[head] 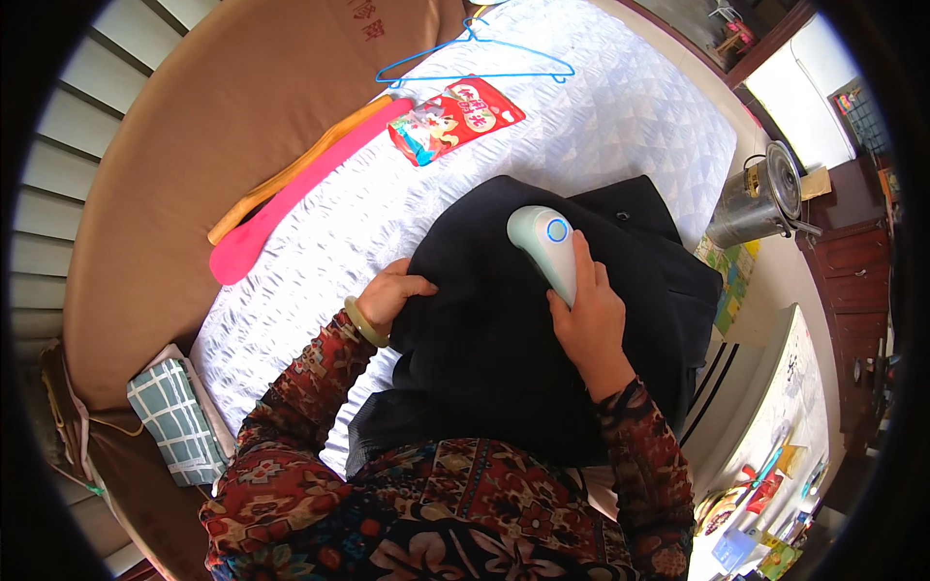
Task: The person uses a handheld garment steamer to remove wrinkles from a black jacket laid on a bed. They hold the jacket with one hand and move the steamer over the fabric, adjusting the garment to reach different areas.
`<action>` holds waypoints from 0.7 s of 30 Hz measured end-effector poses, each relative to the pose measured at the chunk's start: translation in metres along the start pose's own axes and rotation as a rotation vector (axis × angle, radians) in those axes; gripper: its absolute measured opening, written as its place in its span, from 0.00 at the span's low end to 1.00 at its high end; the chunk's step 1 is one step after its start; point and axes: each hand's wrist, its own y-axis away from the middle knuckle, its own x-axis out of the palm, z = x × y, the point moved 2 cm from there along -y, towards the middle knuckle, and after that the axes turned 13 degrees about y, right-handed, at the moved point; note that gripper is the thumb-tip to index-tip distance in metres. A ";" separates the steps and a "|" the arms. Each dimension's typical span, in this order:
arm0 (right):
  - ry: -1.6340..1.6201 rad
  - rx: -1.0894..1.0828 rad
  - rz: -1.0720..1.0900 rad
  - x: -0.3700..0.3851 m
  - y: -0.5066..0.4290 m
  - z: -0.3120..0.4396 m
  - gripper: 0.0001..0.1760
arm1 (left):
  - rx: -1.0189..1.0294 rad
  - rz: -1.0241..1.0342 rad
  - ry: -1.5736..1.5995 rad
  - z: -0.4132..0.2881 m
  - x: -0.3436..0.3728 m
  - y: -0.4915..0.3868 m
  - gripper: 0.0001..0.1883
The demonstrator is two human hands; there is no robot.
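Observation:
My right hand (592, 327) grips the handle of a white and pale green electric fabric shaver (541, 232), its button ringed by a blue light. The shaver's head rests over a black garment (479, 363) spread across my lap and the bed; its underside is hidden, so contact with the cloth cannot be seen. At the garment's left edge, my left hand (396, 294) pinches the cloth between thumb and fingers. A metal snap or eyelet (623, 216) shows near the garment's far right corner.
The garment lies partly on a white quilted bedspread (617, 94). Beyond it are a red snack bag (458, 120), a blue clothes hanger (476, 72), a pink paddle-shaped object (312, 192) and a wooden stick (298, 171). Right stand a lidded metal pail (752, 200) and a cluttered table (788, 378).

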 end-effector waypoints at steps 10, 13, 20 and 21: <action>-0.148 -0.027 0.120 0.010 -0.008 0.007 0.46 | 0.016 0.082 0.206 0.025 0.023 0.015 0.21; -0.092 -0.139 0.231 0.011 -0.011 0.023 0.46 | -0.012 0.066 0.216 0.022 0.021 0.015 0.22; 0.147 -0.103 0.039 0.034 -0.037 -0.003 0.43 | -0.017 0.061 0.230 0.026 0.017 0.016 0.23; 0.136 -0.121 0.058 0.032 -0.037 0.000 0.44 | -0.023 0.054 0.248 0.026 0.018 0.016 0.23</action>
